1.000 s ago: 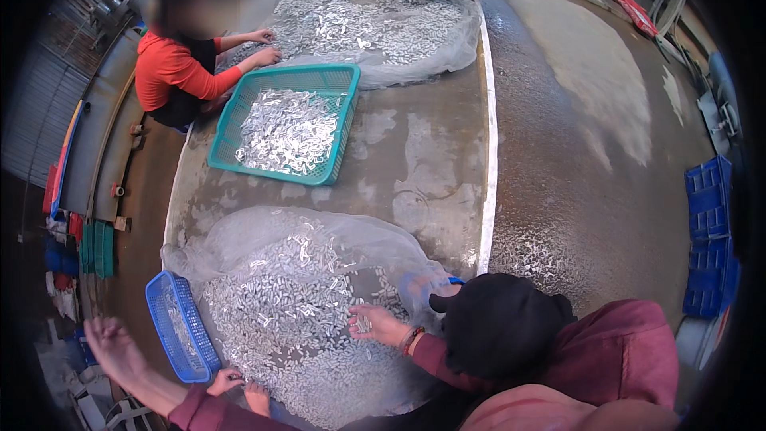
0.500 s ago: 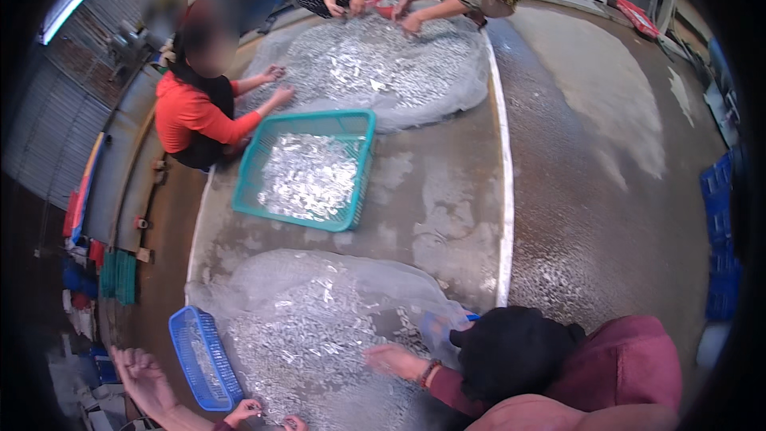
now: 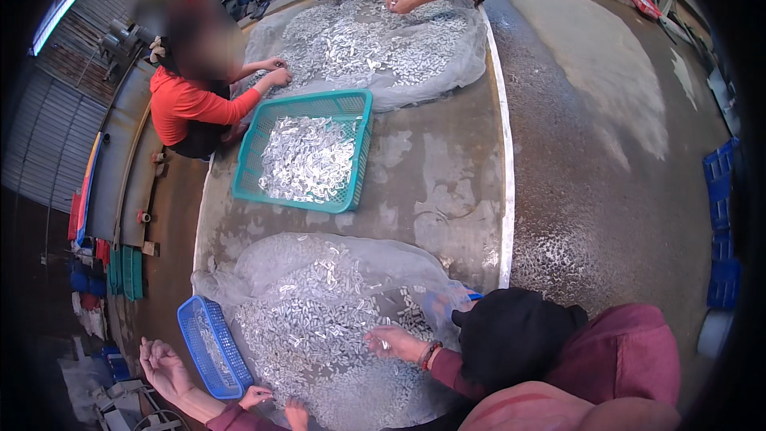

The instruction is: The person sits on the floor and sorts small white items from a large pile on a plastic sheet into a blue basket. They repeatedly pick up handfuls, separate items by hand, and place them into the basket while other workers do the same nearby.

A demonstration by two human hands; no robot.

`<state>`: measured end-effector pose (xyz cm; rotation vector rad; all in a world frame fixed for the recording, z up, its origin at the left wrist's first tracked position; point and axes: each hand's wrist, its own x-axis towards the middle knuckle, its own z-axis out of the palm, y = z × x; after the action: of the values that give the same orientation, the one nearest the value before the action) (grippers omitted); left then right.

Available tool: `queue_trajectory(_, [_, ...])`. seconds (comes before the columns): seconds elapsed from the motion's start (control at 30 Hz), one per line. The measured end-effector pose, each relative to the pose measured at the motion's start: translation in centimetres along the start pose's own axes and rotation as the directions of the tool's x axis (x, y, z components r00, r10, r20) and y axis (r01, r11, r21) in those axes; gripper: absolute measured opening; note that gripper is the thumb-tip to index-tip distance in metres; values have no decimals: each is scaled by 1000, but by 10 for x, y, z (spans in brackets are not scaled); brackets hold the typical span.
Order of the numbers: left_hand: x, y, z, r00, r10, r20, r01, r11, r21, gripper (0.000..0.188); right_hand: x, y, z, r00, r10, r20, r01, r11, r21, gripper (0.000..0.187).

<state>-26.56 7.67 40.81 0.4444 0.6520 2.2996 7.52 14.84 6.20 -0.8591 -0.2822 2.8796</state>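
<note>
At the lower left, what seems to be my left hand point(image 3: 166, 369) is raised on a bare forearm with a maroon sleeve pushed back. Its fingers are loosely bent and apart, and it holds nothing visible. Nearest to it stands a long blue plastic basket point(image 3: 191, 343) with some pieces inside. Beside the basket, small silvery loop-shaped pieces point(image 3: 319, 327) lie spread over white mesh netting point(image 3: 255, 259). Two smaller hands, one bent over the pieces point(image 3: 257, 396) and one at the lower edge point(image 3: 297, 413), are close together; whose they are I cannot tell. My right hand cannot be made out.
At lower right a person in a black head covering point(image 3: 515, 343) and maroon top reaches a braceleted hand point(image 3: 391, 343) over the pieces. A green basket point(image 3: 363, 168) of pieces stands mid-table. Three people work around a farther heap point(image 3: 375, 48). Blue crates point(image 3: 722, 223) stand right.
The whole view has tilted so the scene sits higher. My raised left hand has shifted rightward toward the blue basket. The red-sleeved person's hands are lower, closer to the far heap.
</note>
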Motion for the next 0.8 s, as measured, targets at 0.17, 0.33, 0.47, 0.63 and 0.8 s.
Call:
queue_trajectory(0.17, [1, -12, 16, 999, 36, -31, -34, 998, 57, 46, 5, 3, -5, 992, -48, -115, 38, 995, -90, 28])
queue_trajectory(0.33, [-4, -16, 28, 999, 32, 18, -34, 996, 81, 51, 4, 10, -9, 992, -127, -27, 126, 992, -21, 36])
queue_trajectory(0.47, [-9, -12, 32, 997, 83, 6, -83, 985, 152, 52, 3, 6, -8, 997, -78, 7, 77, 996, 50, 37])
queue_trajectory(0.63, [-10, -12, 33, 996, 92, -4, -91, 990, 107, 53, 2, 0, -1, 998, -53, -13, 52, 997, -61, 26])
queue_trajectory(0.8, [-9, -19, 39, 998, 38, 59, -45, 991, 128, 52, 0, 0, -3, 998, -43, 36, 43, 999, 4, 26])
